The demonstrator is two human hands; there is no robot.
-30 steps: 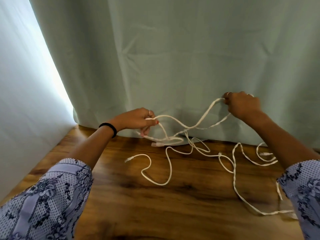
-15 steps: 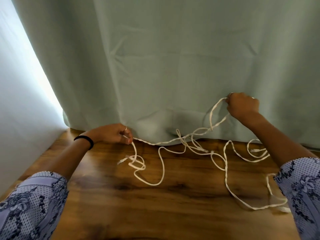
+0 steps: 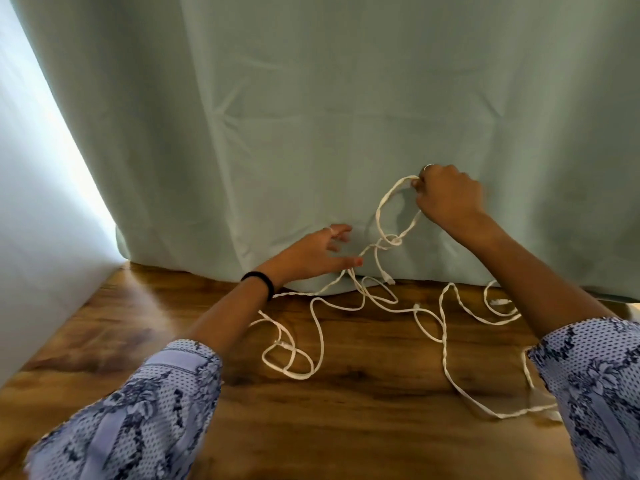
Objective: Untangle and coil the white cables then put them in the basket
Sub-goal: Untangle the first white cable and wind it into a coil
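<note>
Our right hand [image 3: 448,199] pinches a loop of white cables [image 3: 381,299]; left hand [image 3: 311,254] spread, curtain [image 3: 346,116] close behind

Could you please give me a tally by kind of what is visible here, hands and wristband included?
Hands: 2, left hand and right hand
White cables, tangled, number unclear: 1 tangle
Black wristband: 1
Wooden table: 1
Green curtain: 1
Total: 6

White cables [image 3: 381,299], tangled, loosely sprawled across wooden table [image 3: 346,427]
</note>
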